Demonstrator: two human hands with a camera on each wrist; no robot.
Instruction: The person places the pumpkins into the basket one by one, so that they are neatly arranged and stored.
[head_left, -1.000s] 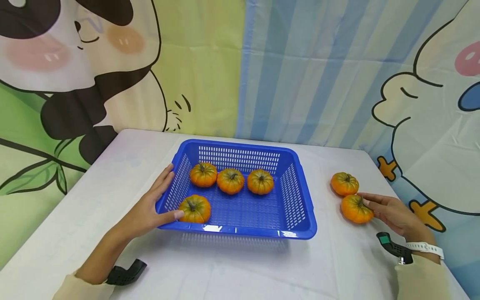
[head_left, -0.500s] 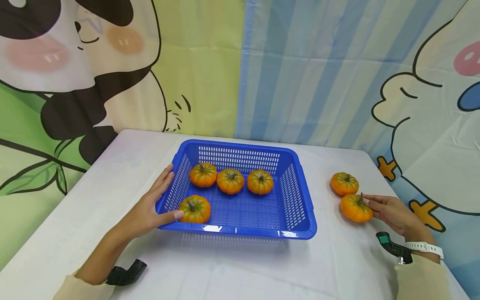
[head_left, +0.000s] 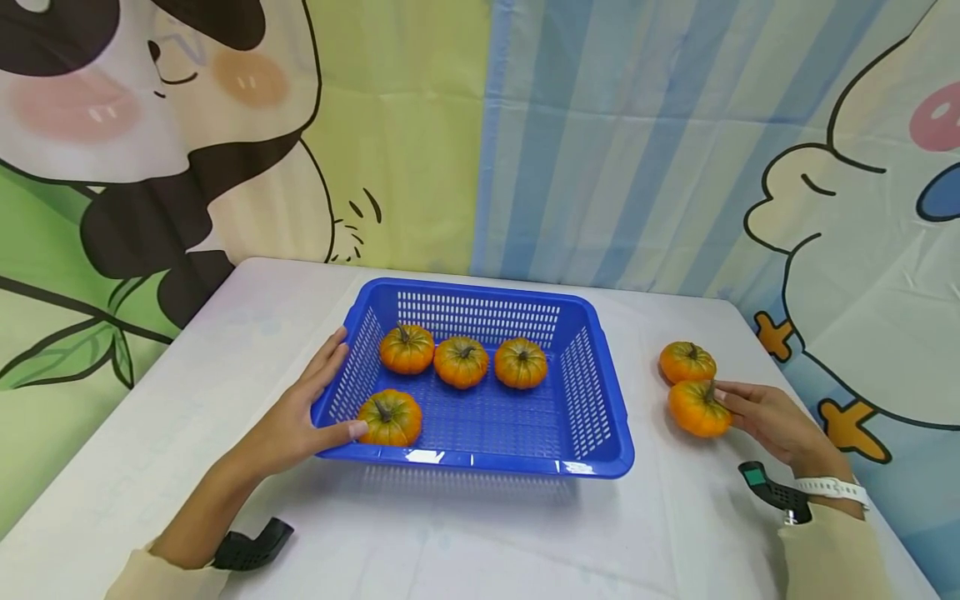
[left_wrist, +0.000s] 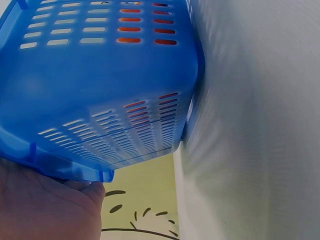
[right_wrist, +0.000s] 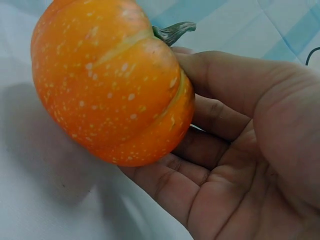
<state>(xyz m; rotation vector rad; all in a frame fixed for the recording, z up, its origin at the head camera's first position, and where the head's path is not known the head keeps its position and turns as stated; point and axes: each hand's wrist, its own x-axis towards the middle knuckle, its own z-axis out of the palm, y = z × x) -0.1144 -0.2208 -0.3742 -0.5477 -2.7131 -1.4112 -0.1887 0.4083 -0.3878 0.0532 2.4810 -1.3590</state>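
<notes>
A small orange pumpkin [head_left: 700, 409] with a green-tinged top is in my right hand [head_left: 776, 423], which holds it by its right side. In the right wrist view, the thumb lies by the stem and the fingers [right_wrist: 167, 182] curl beneath the pumpkin [right_wrist: 112, 90], whose shadow falls on the cloth below. My left hand [head_left: 296, 417] grips the near left corner of a blue plastic basket [head_left: 517, 467], thumb over the rim and fingers along the left side. The left wrist view has the hand [left_wrist: 50, 207] under the basket's lip [left_wrist: 60, 165]. Several pumpkins [head_left: 461, 363] sit inside the basket.
Another pumpkin [head_left: 686, 362] lies on the white tablecloth [head_left: 480, 542], right behind the held one in the head view. A cartoon-printed curtain [head_left: 585, 142] hangs along the table's back and sides.
My right hand has moved slightly left and away from me with the pumpkin, which has risen a little and tilted. The left hand and basket stay where they were.
</notes>
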